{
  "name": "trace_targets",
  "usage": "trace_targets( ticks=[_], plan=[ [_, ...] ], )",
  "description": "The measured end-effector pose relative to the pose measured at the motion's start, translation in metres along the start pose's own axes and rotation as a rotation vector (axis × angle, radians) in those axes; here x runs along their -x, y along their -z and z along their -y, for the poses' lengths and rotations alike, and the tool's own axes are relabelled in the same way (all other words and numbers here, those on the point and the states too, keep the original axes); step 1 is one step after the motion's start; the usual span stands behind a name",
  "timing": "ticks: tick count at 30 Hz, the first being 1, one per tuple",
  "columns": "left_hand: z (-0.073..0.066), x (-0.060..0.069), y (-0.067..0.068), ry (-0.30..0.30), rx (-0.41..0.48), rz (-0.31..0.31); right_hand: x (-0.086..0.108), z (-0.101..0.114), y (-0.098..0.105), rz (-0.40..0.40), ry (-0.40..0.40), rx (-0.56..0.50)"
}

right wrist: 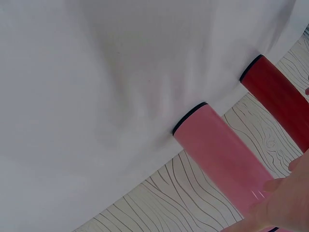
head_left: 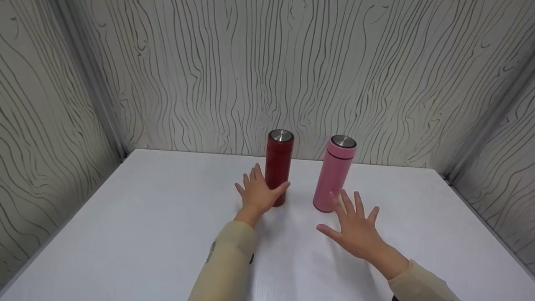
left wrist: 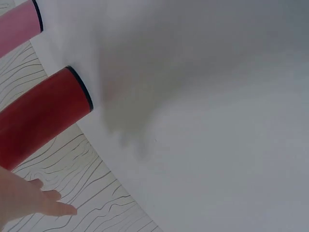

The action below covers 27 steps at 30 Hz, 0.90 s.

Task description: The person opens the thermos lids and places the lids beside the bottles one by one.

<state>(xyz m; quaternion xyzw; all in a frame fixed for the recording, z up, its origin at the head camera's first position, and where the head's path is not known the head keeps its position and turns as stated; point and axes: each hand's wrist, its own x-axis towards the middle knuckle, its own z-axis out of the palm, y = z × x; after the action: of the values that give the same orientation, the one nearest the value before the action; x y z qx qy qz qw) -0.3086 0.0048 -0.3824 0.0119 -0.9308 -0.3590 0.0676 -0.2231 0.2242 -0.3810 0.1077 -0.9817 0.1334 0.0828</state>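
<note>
Two cylindrical flasks with silver-topped lids stand upright on the white table. The red flask [head_left: 279,163] is left of the pink flask [head_left: 333,177] in the head view. My left hand [head_left: 257,194] is spread with straight fingers just in front of the red flask; whether it touches is hard to tell. In the left wrist view, the red flask [left wrist: 46,113] rises beside that hand [left wrist: 24,200]. My right hand [head_left: 357,232], fingers also spread, hovers in front of and right of the pink flask. The right wrist view shows the pink flask [right wrist: 222,157] beyond those fingers [right wrist: 273,203].
A white table [head_left: 146,234] spreads under both arms. Behind it rises a panel with a dark wood-grain pattern [head_left: 209,83], and similar panels close the left and right sides. Grey corner posts [head_left: 90,79] join the panels.
</note>
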Motion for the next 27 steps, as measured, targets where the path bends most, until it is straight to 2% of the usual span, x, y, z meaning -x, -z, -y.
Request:
trace_targets(
  ticks=[6, 12, 19, 27],
  plan=[
    [-0.007, -0.010, -0.004, 0.042, 0.068, -0.027, 0.001, -0.003, 0.000, -0.025, 0.018, 0.018],
    [-0.008, -0.017, -0.008, 0.074, 0.138, -0.034, 0.000, -0.003, -0.002, -0.041, 0.019, 0.030],
    [-0.008, -0.018, -0.014, 0.099, 0.144, -0.051, 0.005, -0.003, -0.002, -0.031, 0.018, 0.054],
    [-0.013, -0.017, -0.015, 0.125, 0.268, -0.117, 0.008, -0.004, -0.001, -0.040, 0.019, 0.049]
  ],
)
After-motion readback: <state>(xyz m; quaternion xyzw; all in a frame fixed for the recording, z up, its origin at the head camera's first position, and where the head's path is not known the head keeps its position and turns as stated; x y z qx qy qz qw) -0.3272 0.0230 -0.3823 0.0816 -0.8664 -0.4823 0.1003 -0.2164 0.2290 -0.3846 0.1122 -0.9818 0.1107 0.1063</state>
